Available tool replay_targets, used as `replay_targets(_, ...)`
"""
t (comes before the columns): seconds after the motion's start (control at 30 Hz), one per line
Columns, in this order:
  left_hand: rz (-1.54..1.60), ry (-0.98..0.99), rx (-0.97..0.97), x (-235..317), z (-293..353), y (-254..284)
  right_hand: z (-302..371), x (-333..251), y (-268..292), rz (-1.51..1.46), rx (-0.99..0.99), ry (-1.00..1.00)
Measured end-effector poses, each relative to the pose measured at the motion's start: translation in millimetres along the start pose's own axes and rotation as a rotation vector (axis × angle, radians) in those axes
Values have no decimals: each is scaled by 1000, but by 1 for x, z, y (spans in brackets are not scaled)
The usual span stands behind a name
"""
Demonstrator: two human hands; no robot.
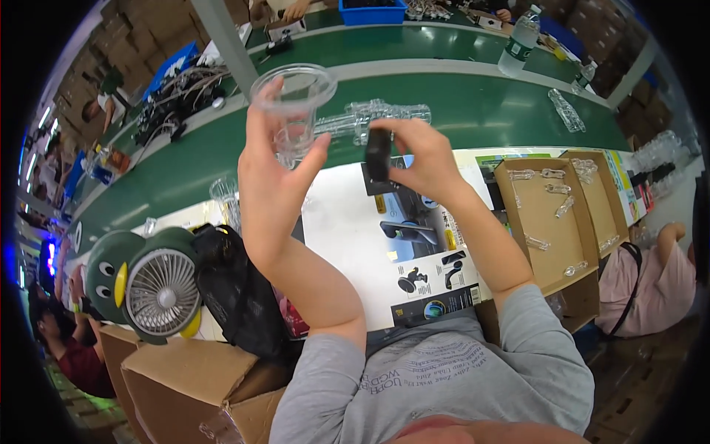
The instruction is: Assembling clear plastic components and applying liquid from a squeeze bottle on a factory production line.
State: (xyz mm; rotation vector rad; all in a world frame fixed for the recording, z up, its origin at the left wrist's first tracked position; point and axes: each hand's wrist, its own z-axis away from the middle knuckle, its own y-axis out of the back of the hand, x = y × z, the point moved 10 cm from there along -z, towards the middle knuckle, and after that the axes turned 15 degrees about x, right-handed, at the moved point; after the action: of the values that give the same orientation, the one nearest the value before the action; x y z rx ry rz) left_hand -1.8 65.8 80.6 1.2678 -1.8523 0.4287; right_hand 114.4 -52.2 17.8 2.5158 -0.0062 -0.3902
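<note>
My left hand (pixel 268 166) is raised over the table and closed around a transparent plastic cup-shaped piece (pixel 299 103) with a wide round rim, rim upward. Across from it, my right hand (pixel 430 157) grips a small black rectangular block (pixel 378 154) between thumb and fingers, standing on its long side. The two held pieces are apart. Behind and between them, a row of transparent plastic parts (pixel 392 112) lies on the green tabletop. Under my hands is a flat printed cardboard sheet (pixel 344 237) with product pictures.
Shallow cardboard boxes (pixel 549 248) with small transparent pieces stand at right. A green fan (pixel 163 292) and a black bag (pixel 240 296) sit at left, above an open carton (pixel 188 374). A water bottle (pixel 521 43) stands at the back. Other people work around.
</note>
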Motion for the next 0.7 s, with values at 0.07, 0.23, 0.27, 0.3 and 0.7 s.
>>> replay_targets(0.07,71,-140,62,3,0,7,-9,18,36,-254,205,-376)
replay_targets(0.23,321,-95,-7,13,4,-13,2,34,111,-957,839,-593)
replay_targets(0.27,318,-112,-14,18,5,-15,9,39,112,-1017,857,-702)
replay_targets(0.3,291,-87,-14,18,6,-18,9,37,113,-1101,847,-728)
replay_targets(0.7,180,-106,-83,33,12,-49,10,17,122,-1304,785,-687)
